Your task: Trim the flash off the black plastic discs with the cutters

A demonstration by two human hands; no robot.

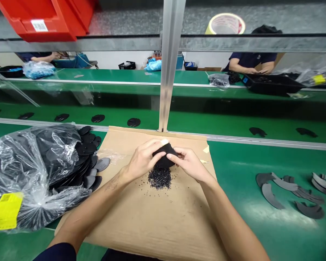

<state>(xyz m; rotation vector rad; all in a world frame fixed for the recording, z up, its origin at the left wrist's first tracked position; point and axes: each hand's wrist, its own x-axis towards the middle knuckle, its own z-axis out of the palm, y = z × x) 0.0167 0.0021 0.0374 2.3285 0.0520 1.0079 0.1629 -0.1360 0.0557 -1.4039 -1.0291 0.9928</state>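
Observation:
Both of my hands grip one small black round pad (pixel 165 156) above a sheet of brown cardboard (pixel 157 217). My left hand (pixel 143 159) curls over its left and top side, with a taped fingertip showing. My right hand (pixel 188 163) pinches its right edge. Directly under the pad lies a little heap of black crumbs (pixel 159 178) on the cardboard.
A clear plastic bag (pixel 29 170) spilling several black pads lies at the left. Grey curved strips (pixel 288 188) lie on the green bench at the right. More black pads ride the conveyor (pixel 97 118) beyond a metal post (pixel 168 65). Other people work at the far bench (pixel 250 63).

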